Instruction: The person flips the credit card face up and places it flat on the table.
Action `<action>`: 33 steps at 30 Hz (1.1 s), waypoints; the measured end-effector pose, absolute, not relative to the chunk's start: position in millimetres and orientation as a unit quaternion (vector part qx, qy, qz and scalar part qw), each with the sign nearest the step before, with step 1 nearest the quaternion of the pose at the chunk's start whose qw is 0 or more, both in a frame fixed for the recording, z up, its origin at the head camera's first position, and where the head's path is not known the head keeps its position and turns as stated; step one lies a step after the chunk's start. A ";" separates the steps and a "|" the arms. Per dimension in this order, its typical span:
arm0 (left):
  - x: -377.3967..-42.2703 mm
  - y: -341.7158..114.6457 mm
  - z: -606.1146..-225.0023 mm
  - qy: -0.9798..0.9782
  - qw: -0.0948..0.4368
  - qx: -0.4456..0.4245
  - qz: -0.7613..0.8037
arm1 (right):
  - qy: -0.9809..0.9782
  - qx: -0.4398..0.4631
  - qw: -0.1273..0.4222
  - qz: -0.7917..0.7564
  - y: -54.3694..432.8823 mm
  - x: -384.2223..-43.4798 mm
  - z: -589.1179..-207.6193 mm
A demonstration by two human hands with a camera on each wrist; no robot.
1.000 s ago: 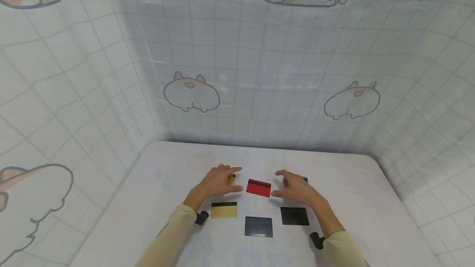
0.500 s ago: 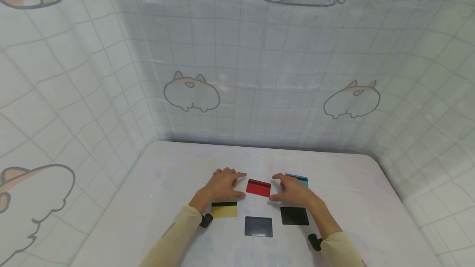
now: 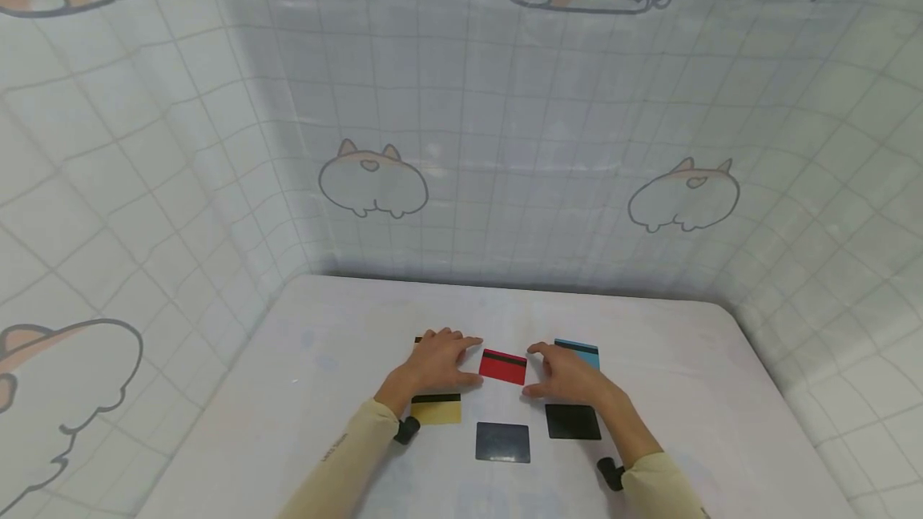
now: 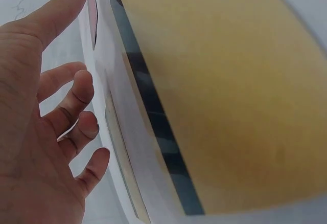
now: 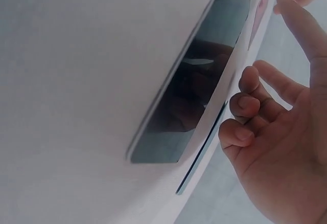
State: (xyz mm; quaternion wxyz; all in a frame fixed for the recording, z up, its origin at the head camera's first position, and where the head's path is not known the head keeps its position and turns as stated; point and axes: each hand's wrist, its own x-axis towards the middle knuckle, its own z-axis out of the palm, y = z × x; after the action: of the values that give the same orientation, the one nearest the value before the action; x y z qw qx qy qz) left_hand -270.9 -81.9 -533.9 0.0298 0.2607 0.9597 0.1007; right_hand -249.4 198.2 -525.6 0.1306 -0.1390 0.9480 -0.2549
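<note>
A red card [image 3: 502, 367] with a dark stripe lies on the white table between both hands. My left hand [image 3: 438, 361] is at its left side, thumb and index finger spread, the other fingers loosely bent in the left wrist view. The right hand [image 3: 568, 375] mirrors it at the right side, thumb and index fingertips close to the card's corners. Whether any fingertip touches the card cannot be told. Under the left hand, a card with a dark stripe [image 3: 418, 339] is mostly hidden. A blue card [image 3: 587, 353] is partly covered by the right hand.
Nearer lie a yellow card [image 3: 436, 411] with a black stripe, a dark grey card [image 3: 502, 443] and a black card [image 3: 573, 422]. Black wrist cameras [image 3: 407, 430] sit at the cuffs. A patterned curtain [image 3: 469, 142] surrounds the table's [image 3: 649, 323] back and sides.
Both hands have moved inward toward the red card, the left one rightward and the right one slightly leftward. More of the blue card shows now. The cards stay in place.
</note>
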 end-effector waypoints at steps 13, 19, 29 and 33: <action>-271.9 -77.3 -534.4 0.959 0.045 0.263 0.095 | 0.951 -0.164 0.133 -0.225 194.0 -251.4 -530.6; -273.0 -77.2 -536.7 0.960 0.046 0.260 0.095 | 0.954 -0.164 0.129 -0.215 192.2 -252.9 -531.7; -277.4 -74.7 -538.4 0.959 0.024 0.265 0.097 | 0.958 -0.170 0.114 -0.203 193.1 -262.7 -536.2; -278.7 -73.2 -537.5 0.959 0.019 0.266 0.096 | 0.957 -0.177 0.109 -0.202 192.5 -267.3 -536.6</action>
State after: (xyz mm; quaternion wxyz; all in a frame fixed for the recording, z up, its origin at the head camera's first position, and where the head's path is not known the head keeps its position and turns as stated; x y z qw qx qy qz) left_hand -278.7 -73.2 -537.5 0.0189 0.2656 0.9591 0.0956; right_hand -267.3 192.5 -536.6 0.1090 -0.1766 0.9571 -0.2024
